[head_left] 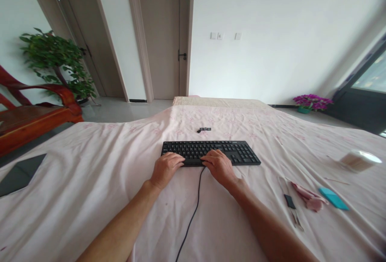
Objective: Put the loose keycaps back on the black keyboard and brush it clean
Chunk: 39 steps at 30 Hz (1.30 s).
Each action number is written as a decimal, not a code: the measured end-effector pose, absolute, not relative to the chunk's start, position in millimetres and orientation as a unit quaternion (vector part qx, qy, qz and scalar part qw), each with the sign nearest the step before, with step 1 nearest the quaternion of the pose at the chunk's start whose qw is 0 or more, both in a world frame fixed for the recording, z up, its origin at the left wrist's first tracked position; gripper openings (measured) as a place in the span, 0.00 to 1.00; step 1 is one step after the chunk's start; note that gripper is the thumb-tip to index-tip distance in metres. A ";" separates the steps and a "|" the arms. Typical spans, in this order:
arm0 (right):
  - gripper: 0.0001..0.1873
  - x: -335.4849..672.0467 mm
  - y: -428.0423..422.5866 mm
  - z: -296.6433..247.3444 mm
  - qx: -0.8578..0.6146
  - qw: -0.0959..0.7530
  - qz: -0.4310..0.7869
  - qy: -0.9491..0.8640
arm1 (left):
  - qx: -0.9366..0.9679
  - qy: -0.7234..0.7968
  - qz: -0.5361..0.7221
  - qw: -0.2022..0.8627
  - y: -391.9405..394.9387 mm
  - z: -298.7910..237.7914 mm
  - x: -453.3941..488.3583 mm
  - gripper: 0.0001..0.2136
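A black keyboard lies across a table covered with a pink cloth. My left hand rests on the keyboard's near left edge, fingers curled over the keys. My right hand grips the near edge at the middle in the same way. The keyboard's black cable runs between my forearms towards me. A short row of loose black keycaps sits on the cloth just beyond the keyboard.
To the right lie a small black piece, a crumpled pink cloth, a turquoise object and a white round container. A dark flat pad is at the left edge. A red wooden chair stands beyond.
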State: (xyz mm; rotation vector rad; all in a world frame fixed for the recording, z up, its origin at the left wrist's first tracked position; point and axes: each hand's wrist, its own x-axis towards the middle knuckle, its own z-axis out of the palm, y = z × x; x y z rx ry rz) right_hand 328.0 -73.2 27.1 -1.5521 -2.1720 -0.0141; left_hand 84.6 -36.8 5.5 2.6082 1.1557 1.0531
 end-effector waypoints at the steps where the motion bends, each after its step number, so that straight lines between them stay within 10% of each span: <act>1: 0.12 328.4 -73.2 27.3 -0.566 0.234 -0.004 -0.791 | 0.857 0.379 0.346 0.051 -37.1 6.0 84.8 0.08; 39: 0.13 332.4 -71.0 15.6 -0.518 0.291 0.021 -0.804 | 0.884 0.347 0.310 -0.037 -48.1 11.0 86.1 0.09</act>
